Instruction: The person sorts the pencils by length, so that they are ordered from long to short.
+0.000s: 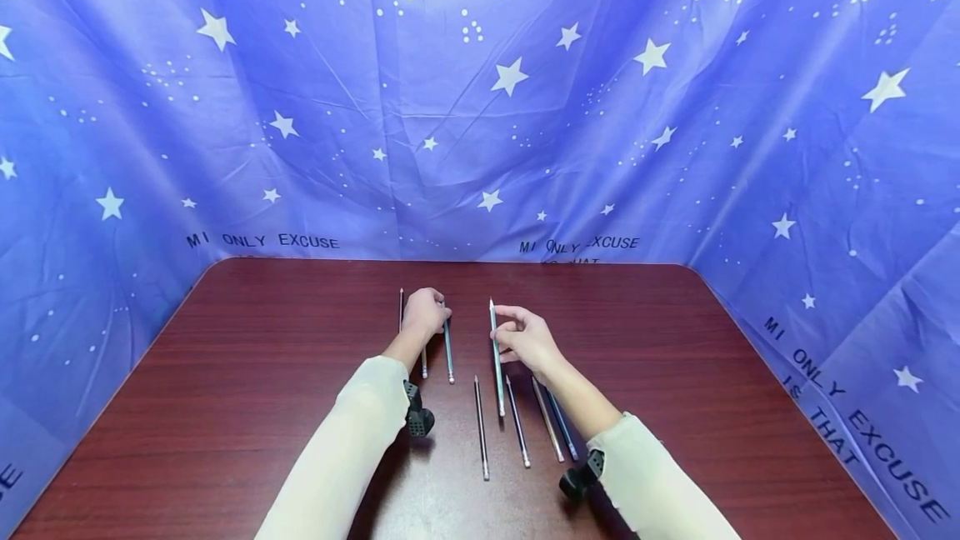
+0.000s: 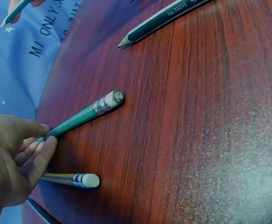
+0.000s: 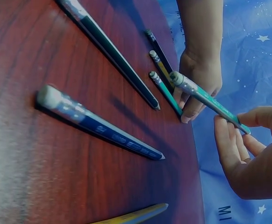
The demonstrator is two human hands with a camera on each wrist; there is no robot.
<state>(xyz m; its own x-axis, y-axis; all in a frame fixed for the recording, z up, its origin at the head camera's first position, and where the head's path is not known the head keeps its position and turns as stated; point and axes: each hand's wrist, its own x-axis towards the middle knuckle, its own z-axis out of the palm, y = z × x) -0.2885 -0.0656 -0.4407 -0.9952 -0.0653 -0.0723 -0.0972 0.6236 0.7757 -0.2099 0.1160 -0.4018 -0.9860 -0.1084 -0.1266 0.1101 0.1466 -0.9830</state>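
While the head view takes in the whole table [image 1: 300, 315], it shows my left hand [image 1: 426, 311] towards the far edge, pinching a green pencil [image 1: 448, 348] at its far end. Just left of that lie a yellow pencil [image 1: 424, 363] and a dark pencil [image 1: 401, 307], each partly hidden by my hand or wrist. My right hand [image 1: 528, 340] holds the other green pencil [image 1: 498, 377] near its sharpened end. Nearer me lie 4 more: a dark green pencil [image 1: 482, 432], a blue pencil [image 1: 517, 423], the nearer yellow pencil [image 1: 548, 421] and a dark blue pencil [image 1: 563, 427]. I'd judge the work about midway: 3 pencils are grouped on the left, 1 is in my right hand, and the nearest 4 lie untouched.

From the left wrist, I see my thumb and finger closed on the green pencil; whether its eraser end touches the wood, I cannot tell. The dark green pencil, printed No.33595, lies well apart.

From the right wrist, my thumb and fingertips grasp the other green pencil, its eraser end raised off the table. Beyond it stands the row of 3; the blue pencil lies nearer. No container shows in any view.
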